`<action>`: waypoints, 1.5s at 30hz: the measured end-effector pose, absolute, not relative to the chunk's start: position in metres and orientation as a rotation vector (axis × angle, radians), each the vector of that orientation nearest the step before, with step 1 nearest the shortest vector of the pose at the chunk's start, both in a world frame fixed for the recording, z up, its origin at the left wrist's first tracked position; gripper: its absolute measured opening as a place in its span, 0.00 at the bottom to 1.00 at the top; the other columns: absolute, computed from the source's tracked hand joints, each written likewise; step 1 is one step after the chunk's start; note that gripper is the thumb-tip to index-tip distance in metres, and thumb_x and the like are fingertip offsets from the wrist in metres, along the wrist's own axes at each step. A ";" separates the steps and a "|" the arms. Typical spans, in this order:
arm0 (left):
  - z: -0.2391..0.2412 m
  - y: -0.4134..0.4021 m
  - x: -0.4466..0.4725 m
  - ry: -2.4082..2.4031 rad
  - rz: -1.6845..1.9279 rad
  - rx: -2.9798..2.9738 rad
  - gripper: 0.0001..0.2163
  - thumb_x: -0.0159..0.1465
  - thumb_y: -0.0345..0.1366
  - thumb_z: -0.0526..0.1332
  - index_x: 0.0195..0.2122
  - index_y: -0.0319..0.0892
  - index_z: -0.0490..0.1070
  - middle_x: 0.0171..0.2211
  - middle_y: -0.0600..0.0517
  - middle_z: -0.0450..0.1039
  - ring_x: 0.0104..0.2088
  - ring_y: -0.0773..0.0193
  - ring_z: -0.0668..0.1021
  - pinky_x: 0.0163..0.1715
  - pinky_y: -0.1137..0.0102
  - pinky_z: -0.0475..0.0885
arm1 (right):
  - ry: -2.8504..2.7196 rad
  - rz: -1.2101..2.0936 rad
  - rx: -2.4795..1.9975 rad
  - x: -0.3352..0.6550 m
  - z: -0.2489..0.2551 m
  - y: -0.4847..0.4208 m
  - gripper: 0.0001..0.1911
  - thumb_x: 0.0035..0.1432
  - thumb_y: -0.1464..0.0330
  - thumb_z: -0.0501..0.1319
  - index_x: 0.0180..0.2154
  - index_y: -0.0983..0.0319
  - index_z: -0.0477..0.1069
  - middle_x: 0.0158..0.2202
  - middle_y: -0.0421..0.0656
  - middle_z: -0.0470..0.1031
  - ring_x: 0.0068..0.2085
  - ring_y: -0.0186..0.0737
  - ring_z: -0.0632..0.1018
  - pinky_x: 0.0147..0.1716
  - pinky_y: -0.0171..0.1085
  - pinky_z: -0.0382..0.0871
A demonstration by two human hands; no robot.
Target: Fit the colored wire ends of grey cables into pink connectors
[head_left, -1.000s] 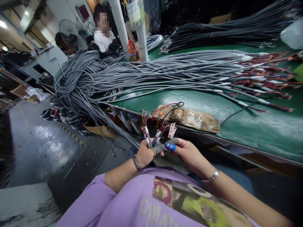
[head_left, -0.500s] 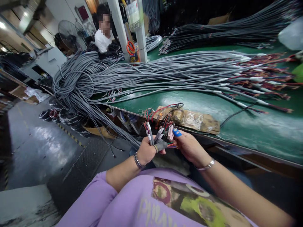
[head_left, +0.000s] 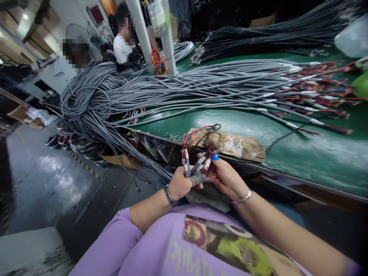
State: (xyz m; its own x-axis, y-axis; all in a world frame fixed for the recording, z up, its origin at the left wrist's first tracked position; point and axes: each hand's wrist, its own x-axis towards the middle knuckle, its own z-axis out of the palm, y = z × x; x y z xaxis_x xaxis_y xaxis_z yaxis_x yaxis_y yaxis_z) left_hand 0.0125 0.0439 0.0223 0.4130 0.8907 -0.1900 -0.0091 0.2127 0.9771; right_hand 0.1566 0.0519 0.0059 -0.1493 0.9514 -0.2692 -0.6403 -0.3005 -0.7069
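My left hand is closed round a few grey cables with white-wrapped ends, in front of the bench edge. Thin coloured wires fan out from the upright cable, and more wires stick out to the right past a grey finger cover on the thumb. My right hand is closed beside these ends, a blue cover on one fingertip. Its fingers hold a small pale pink piece, whose kind I cannot make out, against the wires. The fingers partly hide it.
A worn wooden block lies at the near edge of the green bench. Behind it stretches a large bundle of grey cables, drooping off the left side. Black cables lie further back. Orange-handled scissors stand by a post. A person sits beyond.
My right hand has moved slightly left and closer to the cable ends, its blue-covered fingertip now at the wires. The upright cable in my left hand has shifted right. Another head has appeared at the back left.
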 end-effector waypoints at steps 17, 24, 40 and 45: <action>0.022 0.030 -0.002 0.955 0.865 1.191 0.17 0.53 0.46 0.68 0.21 0.36 0.71 0.18 0.52 0.71 0.20 0.70 0.71 0.25 0.72 0.66 | -0.444 1.900 -0.762 0.170 -0.003 0.046 0.24 0.52 0.44 0.60 0.34 0.59 0.74 0.29 0.42 0.75 0.27 0.36 0.73 0.28 0.36 0.70; 0.026 0.035 0.006 1.037 1.016 1.185 0.17 0.54 0.48 0.67 0.21 0.38 0.70 0.18 0.52 0.71 0.21 0.69 0.71 0.26 0.72 0.67 | -0.587 1.792 -0.800 0.167 0.008 0.048 0.13 0.54 0.57 0.65 0.33 0.60 0.75 0.29 0.42 0.76 0.30 0.37 0.75 0.32 0.37 0.70; 0.033 0.034 0.012 1.020 1.014 1.253 0.18 0.55 0.48 0.66 0.19 0.37 0.71 0.17 0.52 0.70 0.20 0.69 0.71 0.25 0.73 0.67 | -0.973 1.085 -1.208 0.161 -0.003 0.049 0.28 0.53 0.42 0.56 0.23 0.59 0.70 0.22 0.43 0.73 0.24 0.40 0.72 0.26 0.39 0.66; 0.031 0.036 0.015 1.036 1.018 1.222 0.18 0.54 0.48 0.67 0.19 0.37 0.71 0.17 0.52 0.70 0.20 0.69 0.71 0.25 0.72 0.67 | -0.758 1.495 -0.952 0.155 -0.005 0.053 0.29 0.53 0.40 0.55 0.27 0.60 0.72 0.25 0.45 0.76 0.28 0.44 0.76 0.29 0.41 0.70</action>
State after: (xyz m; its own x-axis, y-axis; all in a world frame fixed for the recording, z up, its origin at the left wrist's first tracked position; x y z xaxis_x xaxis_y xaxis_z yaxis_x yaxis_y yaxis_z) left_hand 0.0146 0.0362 0.0309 0.2259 0.9723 -0.0605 -0.0437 0.0721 0.9964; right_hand 0.1549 0.0525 -0.0050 -0.0204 0.9887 -0.1486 -0.4649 -0.1410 -0.8741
